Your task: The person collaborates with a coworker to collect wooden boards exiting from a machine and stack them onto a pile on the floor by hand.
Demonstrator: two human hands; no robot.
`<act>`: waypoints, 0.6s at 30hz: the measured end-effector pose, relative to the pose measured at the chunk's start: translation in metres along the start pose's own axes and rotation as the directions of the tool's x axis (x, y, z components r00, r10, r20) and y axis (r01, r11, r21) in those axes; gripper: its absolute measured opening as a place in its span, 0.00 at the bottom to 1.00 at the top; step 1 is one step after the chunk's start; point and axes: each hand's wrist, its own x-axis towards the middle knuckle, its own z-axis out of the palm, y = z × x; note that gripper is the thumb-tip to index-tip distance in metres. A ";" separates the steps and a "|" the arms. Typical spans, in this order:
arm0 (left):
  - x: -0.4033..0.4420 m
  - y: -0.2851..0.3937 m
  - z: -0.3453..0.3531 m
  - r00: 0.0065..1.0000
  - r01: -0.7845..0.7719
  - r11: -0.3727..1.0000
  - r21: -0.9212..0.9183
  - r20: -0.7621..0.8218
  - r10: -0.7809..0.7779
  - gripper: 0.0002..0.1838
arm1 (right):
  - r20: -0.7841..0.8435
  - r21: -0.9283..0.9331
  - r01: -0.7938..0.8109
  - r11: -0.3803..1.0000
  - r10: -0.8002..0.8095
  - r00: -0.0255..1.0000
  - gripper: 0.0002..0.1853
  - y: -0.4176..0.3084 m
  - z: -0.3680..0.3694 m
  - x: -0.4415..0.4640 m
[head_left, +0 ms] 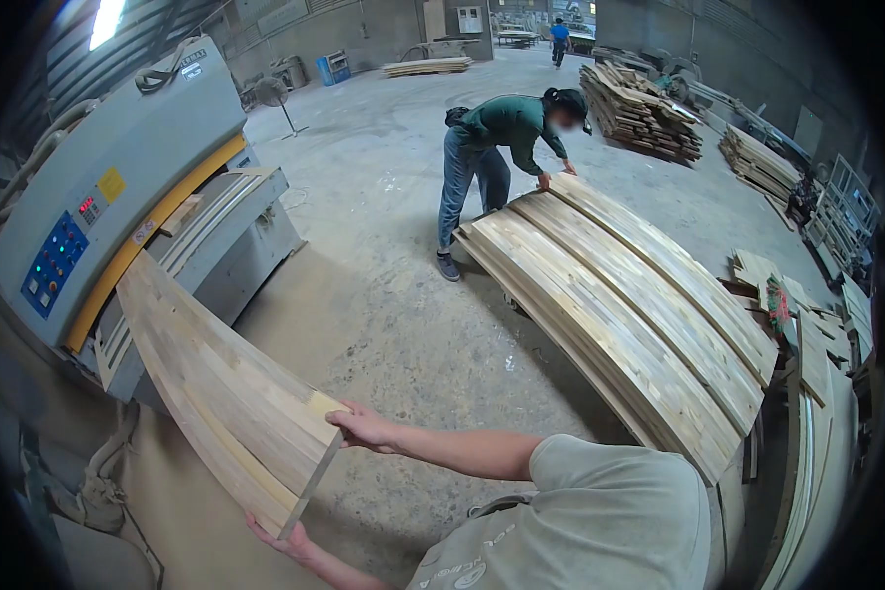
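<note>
A long wooden panel slopes from the wide machine at the left toward me, its far end at the opening under the yellow bar. My right hand grips the near end at its right corner, thumb on top. At the left corner of that end, my left hand is closed on the edge, with part of its fingers hidden beneath the panel. The panel is made of joined strips, one of them more yellow.
A co-worker bends over a stack of wide panels, both hands at its far end. The machine's control panel is lit. Rough boards are piled behind, and offcuts lie at the right.
</note>
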 end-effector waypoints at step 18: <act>0.014 0.078 0.067 0.966 0.002 0.981 0.193 -0.253 0.047 0.37 | -0.007 -0.058 0.073 0.996 -0.073 0.997 0.23 -0.012 0.013 0.032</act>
